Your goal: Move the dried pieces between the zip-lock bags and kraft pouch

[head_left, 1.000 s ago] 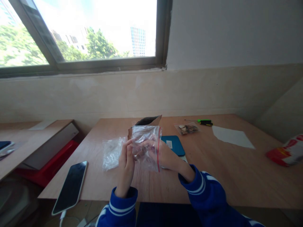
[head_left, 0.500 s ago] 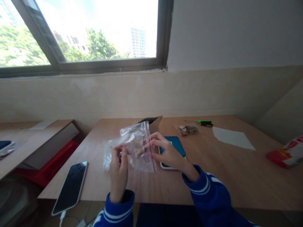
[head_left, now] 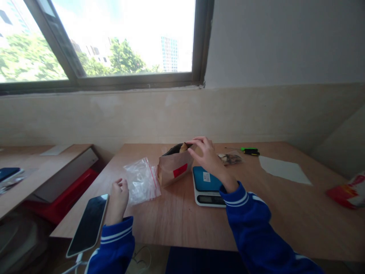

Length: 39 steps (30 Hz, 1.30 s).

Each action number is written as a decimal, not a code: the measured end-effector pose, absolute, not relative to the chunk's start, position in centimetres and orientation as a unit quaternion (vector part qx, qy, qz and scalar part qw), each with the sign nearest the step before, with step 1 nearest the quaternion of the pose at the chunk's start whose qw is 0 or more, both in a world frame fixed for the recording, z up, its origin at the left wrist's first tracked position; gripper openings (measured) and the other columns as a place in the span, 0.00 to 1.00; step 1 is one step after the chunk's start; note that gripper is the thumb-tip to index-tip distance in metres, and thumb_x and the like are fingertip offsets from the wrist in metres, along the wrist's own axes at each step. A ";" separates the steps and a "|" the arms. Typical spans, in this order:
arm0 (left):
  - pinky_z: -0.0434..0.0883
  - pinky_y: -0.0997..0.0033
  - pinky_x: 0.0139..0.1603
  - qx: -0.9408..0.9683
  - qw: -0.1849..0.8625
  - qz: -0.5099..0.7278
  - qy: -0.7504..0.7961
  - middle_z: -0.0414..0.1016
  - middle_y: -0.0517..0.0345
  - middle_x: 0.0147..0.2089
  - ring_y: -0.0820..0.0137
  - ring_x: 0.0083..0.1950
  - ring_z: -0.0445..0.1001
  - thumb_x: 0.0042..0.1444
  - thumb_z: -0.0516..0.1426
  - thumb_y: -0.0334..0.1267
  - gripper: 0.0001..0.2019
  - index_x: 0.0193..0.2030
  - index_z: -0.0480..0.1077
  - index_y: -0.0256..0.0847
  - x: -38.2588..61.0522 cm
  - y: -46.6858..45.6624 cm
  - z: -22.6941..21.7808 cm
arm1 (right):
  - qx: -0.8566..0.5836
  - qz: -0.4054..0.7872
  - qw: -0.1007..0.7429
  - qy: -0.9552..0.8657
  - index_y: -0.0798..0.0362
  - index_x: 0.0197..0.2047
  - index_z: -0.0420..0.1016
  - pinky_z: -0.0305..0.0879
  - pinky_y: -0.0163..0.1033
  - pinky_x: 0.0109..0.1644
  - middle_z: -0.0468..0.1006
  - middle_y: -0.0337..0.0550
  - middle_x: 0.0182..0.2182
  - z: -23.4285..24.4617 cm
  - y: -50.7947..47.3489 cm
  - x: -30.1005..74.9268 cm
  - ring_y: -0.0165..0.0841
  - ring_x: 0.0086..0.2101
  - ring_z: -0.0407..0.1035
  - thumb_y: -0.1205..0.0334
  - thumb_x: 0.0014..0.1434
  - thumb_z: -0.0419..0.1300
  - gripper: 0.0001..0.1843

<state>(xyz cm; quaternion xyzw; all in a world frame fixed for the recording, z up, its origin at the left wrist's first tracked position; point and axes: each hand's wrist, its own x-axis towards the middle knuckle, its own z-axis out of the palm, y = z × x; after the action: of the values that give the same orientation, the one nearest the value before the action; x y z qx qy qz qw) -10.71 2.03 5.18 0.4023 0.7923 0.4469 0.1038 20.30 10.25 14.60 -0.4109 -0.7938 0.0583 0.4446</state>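
At the mouth of an upright brown paper pouch (head_left: 172, 161) with a red label, my right hand (head_left: 205, 152) pinches a small tan, dried-looking piece (head_left: 183, 147) between its fingertips. The pouch has a dark lining, and its contents are hidden. My left hand (head_left: 119, 196) hovers over the table's left part with its fingers curled in and nothing visible in them. Just right of it lie several clear zip bags (head_left: 141, 180) with red seal lines. Below my right hand is a kitchen scale (head_left: 209, 186) with a blue top, partly covered by my forearm.
A phone (head_left: 89, 224) on a cable lies at the front left edge. Behind the scale are a filled clear packet (head_left: 231, 158), green and black tools (head_left: 251, 151) and a white paper sheet (head_left: 283, 170). A red and white bag (head_left: 349, 192) stands far right.
Both hands have left the clear zip bag they were handling, and it now lies on the table. My right hand has moved up to the pouch with the tan piece; my left went left.
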 end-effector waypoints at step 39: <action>0.62 0.51 0.59 0.634 0.066 0.328 0.697 0.74 0.49 0.55 0.58 0.58 0.70 0.62 0.45 0.46 0.18 0.51 0.70 0.45 -5.3 -0.1 4.3 | -0.679 0.020 0.258 -0.687 0.54 0.37 0.76 0.62 0.49 0.51 0.78 0.53 0.41 1.2 16.4 35.9 0.44 0.45 0.70 0.59 0.58 0.57 0.10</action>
<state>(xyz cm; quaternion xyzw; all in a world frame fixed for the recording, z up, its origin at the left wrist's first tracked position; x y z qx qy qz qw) -5.28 -0.15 4.34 0.6338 0.6972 0.3284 0.0662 35.85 16.44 1.24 -0.6787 -0.6872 0.0201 0.2585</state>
